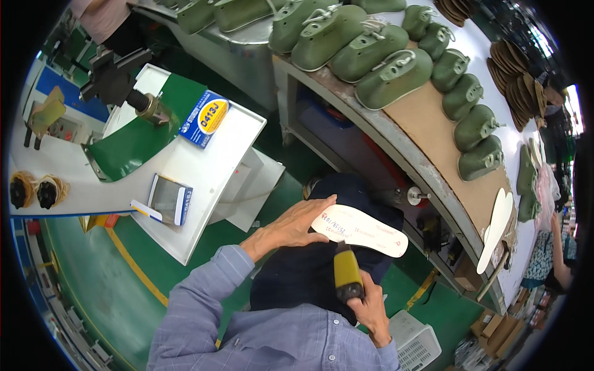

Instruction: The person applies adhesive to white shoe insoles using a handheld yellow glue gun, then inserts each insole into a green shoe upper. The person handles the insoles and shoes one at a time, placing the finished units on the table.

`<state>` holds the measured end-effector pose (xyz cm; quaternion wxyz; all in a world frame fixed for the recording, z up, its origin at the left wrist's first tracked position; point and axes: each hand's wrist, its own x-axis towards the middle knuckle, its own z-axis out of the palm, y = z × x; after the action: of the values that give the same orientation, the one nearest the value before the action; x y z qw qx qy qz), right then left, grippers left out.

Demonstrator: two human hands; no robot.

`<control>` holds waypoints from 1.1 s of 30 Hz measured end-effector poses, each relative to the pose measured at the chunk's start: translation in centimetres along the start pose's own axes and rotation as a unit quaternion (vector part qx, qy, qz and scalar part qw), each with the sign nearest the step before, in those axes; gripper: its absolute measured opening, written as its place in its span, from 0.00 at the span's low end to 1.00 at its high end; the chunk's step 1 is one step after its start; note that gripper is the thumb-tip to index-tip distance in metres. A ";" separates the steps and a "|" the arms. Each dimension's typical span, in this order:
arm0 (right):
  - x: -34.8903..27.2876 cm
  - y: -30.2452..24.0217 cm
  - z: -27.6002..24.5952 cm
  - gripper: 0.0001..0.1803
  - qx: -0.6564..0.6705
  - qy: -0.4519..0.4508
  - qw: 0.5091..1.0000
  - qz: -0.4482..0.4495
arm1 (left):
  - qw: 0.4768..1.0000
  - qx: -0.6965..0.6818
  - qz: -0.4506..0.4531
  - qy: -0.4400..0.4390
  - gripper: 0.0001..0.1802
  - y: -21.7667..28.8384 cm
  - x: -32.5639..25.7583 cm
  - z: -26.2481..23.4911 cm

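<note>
A white insole (365,232) with printed and handwritten marks lies flat over my lap. My left hand (292,225) pinches its left end, thumb at the near edge and fingers at the far one. In my right hand (372,309) is a yellow-and-black hand tool (348,272) with a narrow metal tip. That tip meets, or comes very close to, the insole's near edge; I cannot tell whether it touches. The tool's exact kind is not clear.
Green shoe uppers on lasts (396,77) line the curved bench at right, where more white insoles (495,232) lie. A white-and-green machine (139,145) stands left, carrying a blue box (204,120) and an opened box (168,199). A white basket (417,340) sits on the floor.
</note>
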<state>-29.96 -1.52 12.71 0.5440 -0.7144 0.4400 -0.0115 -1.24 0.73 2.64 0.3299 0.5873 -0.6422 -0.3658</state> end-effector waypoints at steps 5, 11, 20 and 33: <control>-2.3 0.4 0.1 0.47 -0.184 -0.003 0.983 0.021 | 0.983 0.166 0.074 -0.034 0.64 3.1 4.8 1.2; -5.3 11.9 -0.9 0.47 0.508 0.119 0.845 0.119 | 0.956 0.234 0.174 -0.042 0.67 8.3 5.0 1.3; -10.3 4.4 -8.8 0.46 0.627 0.171 0.728 -0.221 | 0.897 0.178 0.382 0.134 0.57 18.9 10.8 1.2; 0.6 8.7 -27.0 0.29 -0.230 0.652 0.721 -0.054 | 0.951 0.118 0.281 0.047 0.40 19.6 9.7 6.0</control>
<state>-48.34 -22.77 16.57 -0.0592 -0.6561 0.6360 -0.4018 -17.36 -7.62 16.29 0.3776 0.4343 -0.8035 -0.1522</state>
